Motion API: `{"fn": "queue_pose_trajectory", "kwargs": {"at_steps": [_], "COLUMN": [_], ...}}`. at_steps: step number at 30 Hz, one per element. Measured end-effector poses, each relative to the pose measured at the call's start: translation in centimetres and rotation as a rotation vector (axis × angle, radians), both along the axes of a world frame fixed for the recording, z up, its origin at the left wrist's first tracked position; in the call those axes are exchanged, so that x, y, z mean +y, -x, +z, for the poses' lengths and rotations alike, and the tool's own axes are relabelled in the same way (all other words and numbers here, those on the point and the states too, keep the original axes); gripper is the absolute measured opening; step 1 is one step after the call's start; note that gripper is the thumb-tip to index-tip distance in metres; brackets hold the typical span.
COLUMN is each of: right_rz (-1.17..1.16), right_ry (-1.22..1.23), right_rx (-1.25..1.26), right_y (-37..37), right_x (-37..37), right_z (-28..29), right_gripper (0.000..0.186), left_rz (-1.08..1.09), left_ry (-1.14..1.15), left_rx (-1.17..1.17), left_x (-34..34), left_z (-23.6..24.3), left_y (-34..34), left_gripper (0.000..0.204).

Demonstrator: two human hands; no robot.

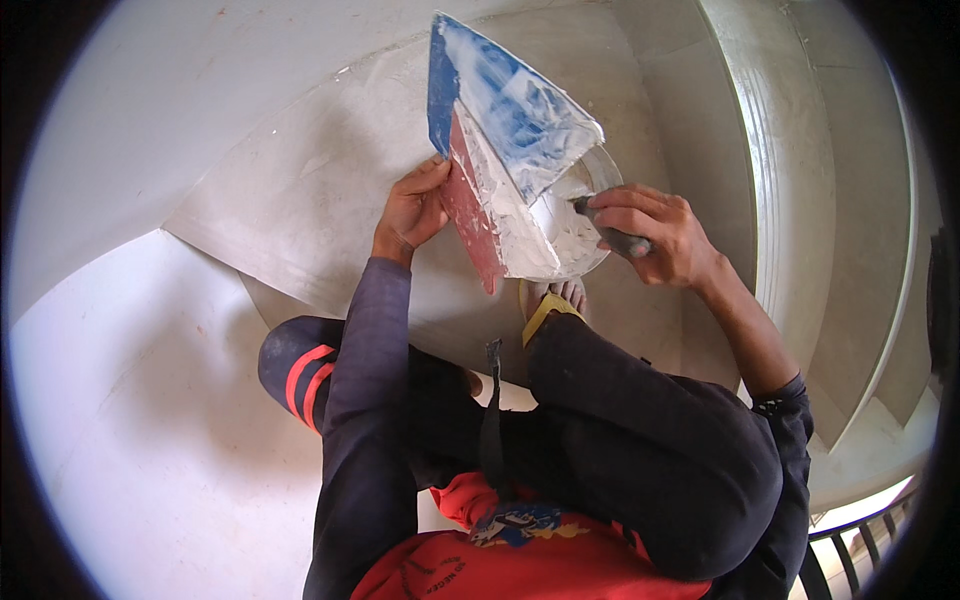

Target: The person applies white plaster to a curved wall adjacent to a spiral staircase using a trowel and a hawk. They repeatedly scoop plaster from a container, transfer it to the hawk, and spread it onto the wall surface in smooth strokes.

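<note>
Left grip [414, 203] at red board's [468, 207] edge

Reaches forward with the bare left hand [410, 212], extending its thumb [428, 174] toward the right, and straightens the left forearm [375, 320] inside a long, dark fabric sleeve. Slants the bare right forearm [748, 318] inward from a dark, pushed-up fabric cuff [785, 405], curling the bare right hand [667, 237] into a grip.
</note>
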State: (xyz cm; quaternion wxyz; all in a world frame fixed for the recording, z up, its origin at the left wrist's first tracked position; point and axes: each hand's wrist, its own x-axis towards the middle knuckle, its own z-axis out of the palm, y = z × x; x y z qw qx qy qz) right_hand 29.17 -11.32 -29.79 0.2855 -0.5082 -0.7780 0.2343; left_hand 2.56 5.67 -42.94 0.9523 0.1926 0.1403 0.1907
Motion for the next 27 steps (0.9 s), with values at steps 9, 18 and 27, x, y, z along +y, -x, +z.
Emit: {"fn": "queue_pose_trajectory", "kwargs": {"at_steps": [9,18,27], "right_rz": [-0.169,-0.715,-0.84], "right_ry": [0.169,0.284,0.26], "right_rx": [-0.082,0.049,0.088], "right_y": [-1.0,-1.4,-3.9], "right_x": [0.0,-0.7,-2.0], "right_z": [3.3,3.7,3.6], "right_gripper": [0.032,0.036,0.033], "left_rz": [-0.033,-0.026,-0.004], "left_ry": [-0.036,-0.035,-0.082], "left_rx": [0.054,0.07,0.039], "left_x": [-0.1,-1.0,-1.9], "left_z": [2.8,3.1,3.3], "left_y": [-1.4,-3.1,-4.5], "left_gripper": [0.038,0.036,0.035]}}
